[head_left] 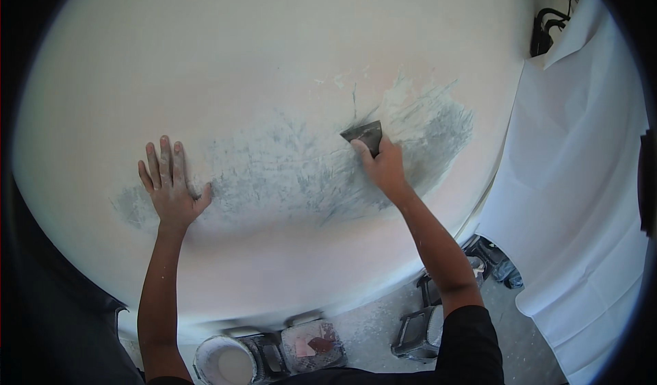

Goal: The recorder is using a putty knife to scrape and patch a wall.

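A large curved pale panel [274,43] fills most of the view, with a broad band of rough grey and white filler [274,159] across its middle. My left hand [167,183] rests open against the panel at the left end of that band, fingers spread and dusted pale. My right hand [383,166] grips a dark, flat scraper [364,134], its wide edge at the upper-middle part of the rough patch, right of centre.
Below the panel, a round pale bucket [229,363], a dusty stool [313,336] with flat pinkish pieces, and black stools [413,331] stand on the grey floor [525,344]. A white cloth [561,180] hangs at the right, beside dark metal fittings [544,29].
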The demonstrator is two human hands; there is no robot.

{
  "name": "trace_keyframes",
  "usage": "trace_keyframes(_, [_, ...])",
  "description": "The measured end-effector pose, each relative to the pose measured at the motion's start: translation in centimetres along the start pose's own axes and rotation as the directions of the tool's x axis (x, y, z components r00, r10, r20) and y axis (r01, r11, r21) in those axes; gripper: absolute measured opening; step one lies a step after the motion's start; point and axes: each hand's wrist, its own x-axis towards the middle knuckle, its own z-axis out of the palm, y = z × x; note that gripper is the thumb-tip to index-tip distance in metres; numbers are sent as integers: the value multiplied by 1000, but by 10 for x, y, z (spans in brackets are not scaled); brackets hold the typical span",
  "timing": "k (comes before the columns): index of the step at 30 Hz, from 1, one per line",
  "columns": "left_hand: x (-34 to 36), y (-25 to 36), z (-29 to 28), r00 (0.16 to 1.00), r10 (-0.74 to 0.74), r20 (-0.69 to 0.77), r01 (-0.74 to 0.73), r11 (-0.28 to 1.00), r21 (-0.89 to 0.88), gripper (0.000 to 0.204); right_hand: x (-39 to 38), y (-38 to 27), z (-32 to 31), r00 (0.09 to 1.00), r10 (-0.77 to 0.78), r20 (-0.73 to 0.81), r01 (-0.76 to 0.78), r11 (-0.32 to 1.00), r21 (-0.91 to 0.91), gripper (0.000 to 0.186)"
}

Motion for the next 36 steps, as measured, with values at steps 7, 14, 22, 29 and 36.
trace_keyframes(7, [1, -2, -2, 1000, -8, 0, 8, 1000, -2, 86, 12, -6, -24, 953, 300, -48, -304, 940, -157, 40])
trace_keyframes(14, [-2, -2, -2, 1000, -12, -16, 12, 1000, -22, 85, 3, -1, -11, 979, 163, 121, -141, 975, -171, 43])
trace_keyframes(22, [0, 3, 0, 1000, -4, -1, 4, 1000, -6, 83, 5, 6, -23, 996, 86, -1, -85, 992, -92, 45])
trace_keyframes(29, [1, -2, 0, 1000, 10, -24, -10, 1000, -1, 83, -9, 23, -11, 1000, 25, -10, -26, 986, -167, 44])
trace_keyframes(36, [0, -1, -2, 1000, 0, 1, 0, 1000, -3, 82, -8, 21, -22, 981, -27, 192, 64, 980, -190, 39])
